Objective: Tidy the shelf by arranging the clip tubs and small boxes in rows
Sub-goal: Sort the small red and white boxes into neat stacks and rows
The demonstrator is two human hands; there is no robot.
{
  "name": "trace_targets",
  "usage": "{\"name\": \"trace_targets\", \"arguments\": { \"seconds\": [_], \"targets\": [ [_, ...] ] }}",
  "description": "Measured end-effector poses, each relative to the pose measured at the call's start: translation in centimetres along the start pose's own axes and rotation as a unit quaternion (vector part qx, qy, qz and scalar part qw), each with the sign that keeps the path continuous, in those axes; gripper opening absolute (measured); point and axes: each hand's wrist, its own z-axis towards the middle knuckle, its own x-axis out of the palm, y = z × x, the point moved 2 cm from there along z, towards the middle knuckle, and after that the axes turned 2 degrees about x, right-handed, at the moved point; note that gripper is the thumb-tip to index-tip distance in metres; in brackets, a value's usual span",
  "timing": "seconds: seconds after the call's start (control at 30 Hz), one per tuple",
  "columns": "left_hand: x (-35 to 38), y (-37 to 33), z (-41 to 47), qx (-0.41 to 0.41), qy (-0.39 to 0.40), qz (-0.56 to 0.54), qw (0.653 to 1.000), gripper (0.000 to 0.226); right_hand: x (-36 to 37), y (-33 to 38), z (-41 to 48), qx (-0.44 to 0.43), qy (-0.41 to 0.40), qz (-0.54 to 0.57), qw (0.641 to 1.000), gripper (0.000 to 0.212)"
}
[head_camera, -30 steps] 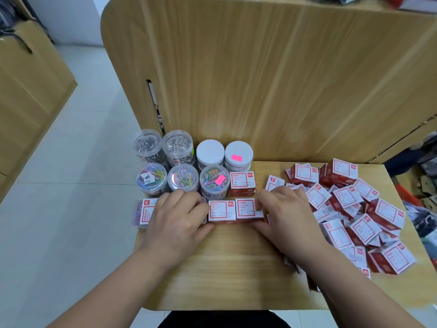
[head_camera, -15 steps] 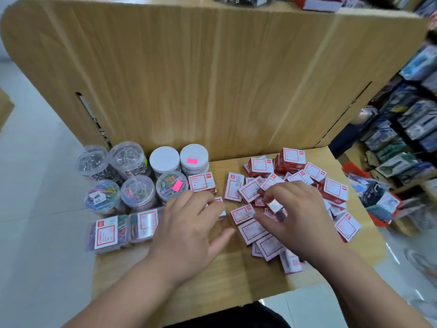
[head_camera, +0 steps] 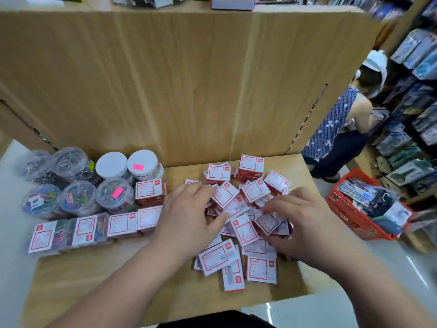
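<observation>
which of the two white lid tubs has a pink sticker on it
The right-hand round white-lidded plastic tub, in the back row; the white lid to its left is plain.

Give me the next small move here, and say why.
Probably pick one box from the loose pile under the left hand and right hand, and set it at the right end of the front row: that row holds four boxes, while the pile lies jumbled.
</observation>
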Motion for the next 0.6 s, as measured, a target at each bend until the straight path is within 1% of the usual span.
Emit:
{"name": "trace_targets", "arguments": {
  "seconds": [0.13, 0.27, 0.37, 0.5, 0.6],
  "targets": [
    [0.9, -1.1, 1.1, -0.042, 0.004, 0.0, 0.999, 0.049, 0.3, -1.7, 0.4, -0.066, 0.002, -0.006, 0.998, 0.048],
    [1.6, -1.8, 1.5, -0.071, 0.017, 0.02, 0.997, 0.039, 0.9, -2.5, 1.0, -0.095, -0.014, -0.016, 0.995, 0.042],
    [1.5, -2.4, 1.3, -0.072, 0.005, 0.029, 0.997, 0.037, 1.3, -2.6, 1.4, -0.118, -0.007, -0.025, 0.993, 0.042],
    [1.0, -2.7, 0.9, -0.072, 0.002, 0.022, 0.997, 0.045, 1.0, -2.6, 1.6, -0.141, -0.019, -0.015, 0.99, 0.036],
    [0.3, -2.5, -0.1, -0.079, -0.012, 0.003, 0.997, 0.036, 0.2, -2.4, 1.7, -0.141, -0.043, 0.004, 0.989, 0.034]
  ]
}}
